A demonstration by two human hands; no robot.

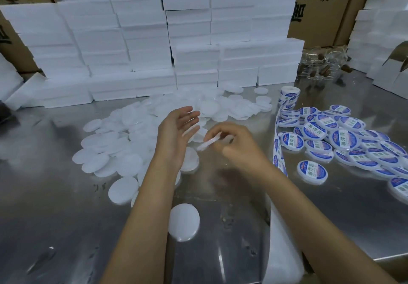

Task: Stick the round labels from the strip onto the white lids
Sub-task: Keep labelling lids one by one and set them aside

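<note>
pinching a white lid (208,144) edge-on, the right hand (235,145) hovers mid-table; the left hand (177,132) is spread flat just left. label strip (278,149) trails right, bare lids (123,142) left.

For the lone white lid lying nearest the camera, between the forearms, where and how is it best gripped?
Probably by its rim: the lone white lid lies flat on the steel table, apart from the pile of white lids. Come from above, thumb and fingers pinching opposite edges. The left hand is free; the right hand already grips a lid.
</note>
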